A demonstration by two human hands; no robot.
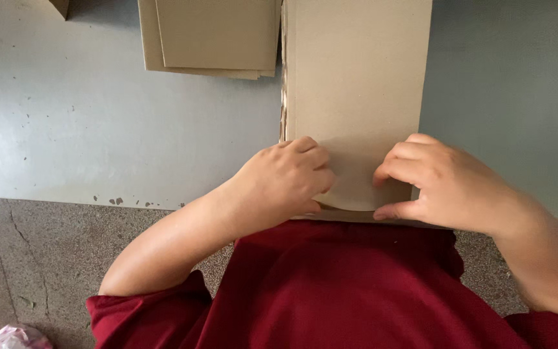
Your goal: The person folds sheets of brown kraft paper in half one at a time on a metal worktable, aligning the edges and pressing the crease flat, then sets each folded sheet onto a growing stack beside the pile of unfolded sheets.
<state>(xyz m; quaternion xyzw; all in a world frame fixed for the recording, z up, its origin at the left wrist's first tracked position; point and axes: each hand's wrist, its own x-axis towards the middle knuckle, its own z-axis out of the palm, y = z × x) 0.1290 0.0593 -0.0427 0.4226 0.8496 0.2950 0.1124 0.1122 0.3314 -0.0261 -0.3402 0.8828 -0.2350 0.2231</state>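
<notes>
At table edge, left hand [283, 183] and right hand [444, 182] pinch tan cardboard stack [356, 77]; similar sheets [211, 35] behind.

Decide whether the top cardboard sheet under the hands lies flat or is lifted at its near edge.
Lifted: the top sheet bows up at its near edge between the left hand and right hand.

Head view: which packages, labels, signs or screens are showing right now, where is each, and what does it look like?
No labels, signs or screens show.
Cardboard stack: plain tan rectangular sheets, centre of the grey table, near edge under the left hand and right hand.
Second cardboard pile: tan sheets, slightly fanned, top edge of view, left of the stack.
Pink plastic bag: crumpled, on the floor, bottom left.
</notes>
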